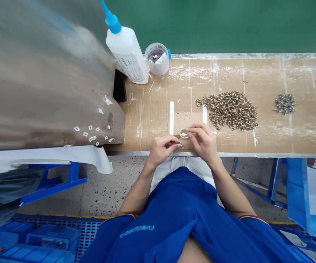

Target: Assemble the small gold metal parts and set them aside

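My left hand [162, 148] is closed in a pinch near the front edge of the cardboard-covered bench, with a small dark piece [178, 143] at its fingertips. It is too small to name. My right hand [203, 141] pinches a thin toothpick-like stick [185, 132], whose tip lies over a small round white cap [183, 135]. White paste or glue sits inside this cap. Both hands rest over a cardboard pad [188, 118] flanked by two white strips. To the right of my right hand spreads a large pile of small brown-and-gold parts [232, 111].
A smaller heap of bluish parts [285, 103] lies farther right. At the back left stand a white bottle [127, 54] with a blue nozzle and a tape roll [159, 67] holding scraps. A metal panel [51, 80] borders the left side; a blue bin [297, 197] stands lower right.
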The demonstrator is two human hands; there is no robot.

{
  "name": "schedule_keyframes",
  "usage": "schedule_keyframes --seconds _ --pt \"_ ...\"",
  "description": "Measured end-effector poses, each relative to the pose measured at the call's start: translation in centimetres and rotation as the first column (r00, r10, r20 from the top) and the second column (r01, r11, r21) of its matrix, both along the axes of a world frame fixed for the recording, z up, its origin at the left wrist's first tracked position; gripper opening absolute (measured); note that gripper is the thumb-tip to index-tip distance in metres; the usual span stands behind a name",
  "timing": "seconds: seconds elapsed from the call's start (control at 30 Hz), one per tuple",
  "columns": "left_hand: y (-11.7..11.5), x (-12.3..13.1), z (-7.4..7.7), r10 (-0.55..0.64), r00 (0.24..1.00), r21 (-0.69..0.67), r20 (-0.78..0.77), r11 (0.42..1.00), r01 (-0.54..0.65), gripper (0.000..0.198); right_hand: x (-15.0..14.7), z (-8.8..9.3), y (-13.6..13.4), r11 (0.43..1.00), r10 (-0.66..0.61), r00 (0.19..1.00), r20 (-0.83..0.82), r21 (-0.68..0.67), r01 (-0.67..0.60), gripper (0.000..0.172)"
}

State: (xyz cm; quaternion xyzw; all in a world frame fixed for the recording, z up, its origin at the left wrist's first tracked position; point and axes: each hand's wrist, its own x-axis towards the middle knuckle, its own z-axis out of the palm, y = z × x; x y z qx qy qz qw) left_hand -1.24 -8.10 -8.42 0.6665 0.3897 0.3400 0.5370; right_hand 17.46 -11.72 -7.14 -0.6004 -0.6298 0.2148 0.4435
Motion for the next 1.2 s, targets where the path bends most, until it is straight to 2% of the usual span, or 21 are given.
schedule_keyframes --seconds 0.1,0.17,0.27,0.33,0.43,0.63,0.83,1.0,1.2 --pt "0.0 -0.1 -0.1 -0.003 1.0 0.007 0.026 1.0 0.003 0.019 1.0 -0.1 -0.5 0.999 -0.038 0.999 0.019 0.007 0.038 0.021" --pt "0.0 -0.2 -0.2 -0.008 0.999 0.014 0.048 1.0 0.007 0.017 2.6 -0.1 -1.0 0.983 -0.184 0.979 0.088 0.041 0.181 0.022" --pt "0.1 -0.3 -0.3 -0.012 0.999 0.027 0.043 1.0 0.011 0.016 5.6 -0.2 -2.0 0.905 -0.42 0.871 0.253 0.054 0.421 0.021" --pt "0.1 -0.3 -0.5 -0.018 1.0 0.039 0.022 0.999 0.017 0.016 7.1 -0.4 -2.5 0.876 -0.46 0.819 0.345 0.022 0.482 0.023" --pt "0.1 -0.3 -0.7 -0.015 1.0 0.063 0.011 0.998 0.014 0.017 8.1 -0.7 -2.9 0.889 -0.409 0.825 0.39 -0.032 0.456 0.024" --pt "0.0 -0.2 -0.7 0.011 1.0 0.079 -0.01 0.997 -0.01 0.018 7.6 -0.6 -2.0 0.927 -0.298 0.864 0.406 -0.093 0.363 0.018" --pt "0.0 -0.1 -0.4 0.024 0.999 0.106 -0.03 0.994 -0.021 0.018 7.6 0.0 -1.4 0.948 -0.155 0.83 0.536 -0.155 0.277 0.024" --pt "0.0 0.0 -0.4 0.022 0.999 0.124 -0.039 0.992 -0.017 0.018 7.5 -0.3 -1.7 0.954 -0.15 0.831 0.536 -0.143 0.265 0.019" --pt "0.0 -0.1 -0.2 0.002 1.0 0.135 -0.029 0.991 0.002 0.019 7.4 0.0 -1.8 0.941 -0.156 0.841 0.518 -0.182 0.287 0.023"
